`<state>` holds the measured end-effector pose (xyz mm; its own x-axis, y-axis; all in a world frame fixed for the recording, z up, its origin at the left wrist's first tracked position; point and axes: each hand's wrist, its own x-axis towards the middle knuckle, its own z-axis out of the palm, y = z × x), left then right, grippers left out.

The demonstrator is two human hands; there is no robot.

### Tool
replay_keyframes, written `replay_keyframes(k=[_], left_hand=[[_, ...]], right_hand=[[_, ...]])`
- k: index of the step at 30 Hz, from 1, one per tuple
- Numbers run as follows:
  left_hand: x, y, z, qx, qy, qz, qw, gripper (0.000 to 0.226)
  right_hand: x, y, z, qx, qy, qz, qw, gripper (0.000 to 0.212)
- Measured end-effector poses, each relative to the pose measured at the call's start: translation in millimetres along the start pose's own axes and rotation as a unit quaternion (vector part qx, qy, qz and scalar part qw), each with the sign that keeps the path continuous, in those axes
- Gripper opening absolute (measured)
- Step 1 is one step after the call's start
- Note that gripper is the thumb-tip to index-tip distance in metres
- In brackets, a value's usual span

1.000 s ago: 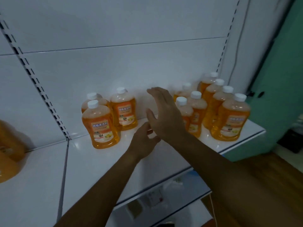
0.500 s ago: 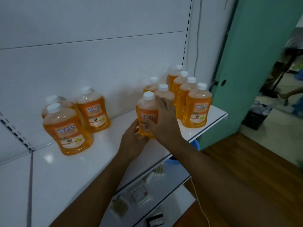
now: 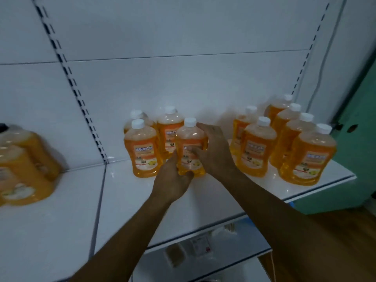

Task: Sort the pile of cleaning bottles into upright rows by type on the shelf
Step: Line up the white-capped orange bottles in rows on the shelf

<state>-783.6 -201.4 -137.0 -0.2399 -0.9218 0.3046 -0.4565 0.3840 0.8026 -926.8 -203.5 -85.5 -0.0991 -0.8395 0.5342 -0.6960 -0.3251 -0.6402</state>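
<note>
Both hands are covering much of the held bottle [image 3: 190, 139]: the right hand [image 3: 213, 151] is hiding its right side and part of the label, the left hand [image 3: 173, 180] its base. Large orange jugs [image 3: 22, 165] at far left are blurring and running off the frame edge. Small packets [image 3: 200, 244] on the lower shelf are staying too dim to identify.

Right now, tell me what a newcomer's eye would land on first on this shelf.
First, the orange bottle with a white cap at the middle of the white shelf, held upright by both hands: the left hand grips its base and the right hand wraps its side. Next, the cluster of six matching bottles standing at the shelf's right end, and the blurred larger orange jugs at far left.
</note>
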Motion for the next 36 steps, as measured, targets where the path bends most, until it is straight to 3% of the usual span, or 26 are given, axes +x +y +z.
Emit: replay_keyframes(k=[4,9,11,16,23,27,31,33,36], left_hand=[[-1,8,-15,-0.028,0.045,-0.017,0.998,0.037],[-8,13,-15,0.023,0.058,-0.018,0.998,0.047],[-9,13,-12,0.038,0.060,-0.026,0.997,0.038],[-4,17,-5,0.054,0.064,-0.036,0.996,0.031],[-8,25,23,0.025,-0.019,-0.041,0.999,0.040],[4,36,43,0.001,-0.053,-0.006,0.999,0.038],[27,52,76,-0.038,-0.093,-0.034,0.994,0.063],[33,65,95,-0.068,-0.101,-0.025,0.992,0.068],[36,80,117,-0.092,-0.108,0.011,0.990,0.058]], right_hand=[[12,-5,20,0.018,-0.035,-0.026,0.999,0.064],[28,7,29,0.024,-0.070,-0.068,0.995,0.061],[34,11,29,-0.003,-0.087,-0.072,0.994,0.064],[33,13,30,-0.032,-0.069,-0.070,0.995,0.066],[19,6,19,-0.072,-0.057,-0.110,0.990,0.069],[2,10,-17,-0.118,0.034,-0.129,0.984,0.070],[-19,30,-67,-0.153,0.178,-0.091,0.968,0.068],[-25,41,-90,-0.178,0.193,-0.053,0.964,0.069],[-29,61,-106,-0.167,0.152,0.039,0.974,0.078]])
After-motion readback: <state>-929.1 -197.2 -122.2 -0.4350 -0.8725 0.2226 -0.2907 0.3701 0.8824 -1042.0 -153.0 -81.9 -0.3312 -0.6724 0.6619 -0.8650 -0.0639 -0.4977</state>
